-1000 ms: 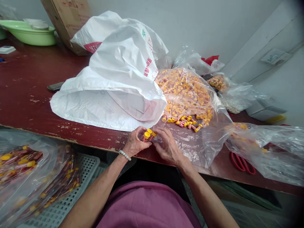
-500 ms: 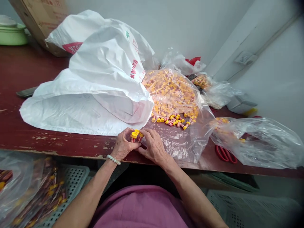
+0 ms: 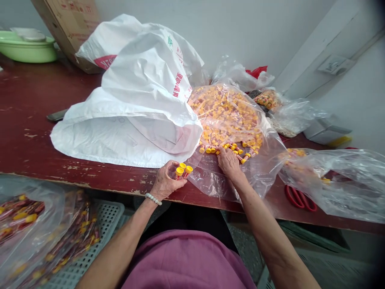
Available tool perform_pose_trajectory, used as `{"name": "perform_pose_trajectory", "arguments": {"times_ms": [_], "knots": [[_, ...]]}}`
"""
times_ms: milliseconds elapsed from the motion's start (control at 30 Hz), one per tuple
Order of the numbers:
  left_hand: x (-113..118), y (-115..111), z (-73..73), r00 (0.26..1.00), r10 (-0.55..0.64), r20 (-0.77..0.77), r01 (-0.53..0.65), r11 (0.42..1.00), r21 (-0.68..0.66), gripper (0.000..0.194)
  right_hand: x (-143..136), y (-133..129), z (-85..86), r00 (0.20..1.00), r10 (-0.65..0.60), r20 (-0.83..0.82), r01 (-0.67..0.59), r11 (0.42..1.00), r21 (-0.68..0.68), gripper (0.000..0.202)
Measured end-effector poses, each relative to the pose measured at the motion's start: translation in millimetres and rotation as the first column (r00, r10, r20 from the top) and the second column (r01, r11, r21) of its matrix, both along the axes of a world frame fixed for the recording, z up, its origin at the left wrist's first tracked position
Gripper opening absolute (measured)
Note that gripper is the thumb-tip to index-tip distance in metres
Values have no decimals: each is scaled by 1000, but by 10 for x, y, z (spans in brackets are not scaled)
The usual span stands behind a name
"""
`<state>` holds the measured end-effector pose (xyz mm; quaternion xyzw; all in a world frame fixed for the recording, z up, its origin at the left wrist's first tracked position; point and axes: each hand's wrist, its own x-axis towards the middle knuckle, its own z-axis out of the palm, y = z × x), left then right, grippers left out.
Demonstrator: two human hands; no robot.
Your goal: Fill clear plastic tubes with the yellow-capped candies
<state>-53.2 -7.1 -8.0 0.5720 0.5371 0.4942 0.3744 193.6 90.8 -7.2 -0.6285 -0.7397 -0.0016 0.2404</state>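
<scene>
My left hand (image 3: 169, 180), with a bead bracelet at the wrist, is closed around three small red-and-white tubes with yellow caps (image 3: 182, 170). They stand upright, caps up, over the table's front edge. My right hand (image 3: 229, 162) reaches into the mouth of a clear plastic bag (image 3: 216, 180), its bent fingers closed at a yellow-capped tube on the pile's front edge. The fingertips are partly hidden. Many more such tubes (image 3: 228, 116) fill the bag behind, and several lie loose just right of the fingers.
A white woven sack (image 3: 135, 92) lies left of the bag on the dark red table (image 3: 27, 132). Red-handled scissors (image 3: 300, 198) and another clear bag (image 3: 339, 184) are to the right. Below left, a plastic crate (image 3: 110, 212) holds bagged yellow-capped tubes. A green basin (image 3: 30, 50) stands far left.
My right hand has left the tubes in my left hand and moved right and forward to the loose pile. My left hand still holds its tubes. The view has shifted somewhat.
</scene>
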Motion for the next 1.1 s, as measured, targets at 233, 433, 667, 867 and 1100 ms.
{"name": "perform_pose_trajectory", "arguments": {"times_ms": [233,433,667,867,1100], "knots": [[4,4,-74,999,-15,-32,15,1000,9,44,-423,-448,281,804,167,-570,-197,980,9,27],[-19,9,-100,987,-55,-154,60,998,26,40,-1056,-762,402,670,369,-645,-405,909,99,20],[-22,14,-68,980,-71,-186,83,995,57,36,-1020,-729,389,735,451,-506,-455,882,124,17],[-19,11,-55,972,-27,-232,57,990,126,28,-1068,-747,400,778,524,-346,-505,850,152,14],[-30,11,-15,968,3,-253,28,992,121,22,-1103,-928,466,839,514,-178,-519,855,26,23]]}}
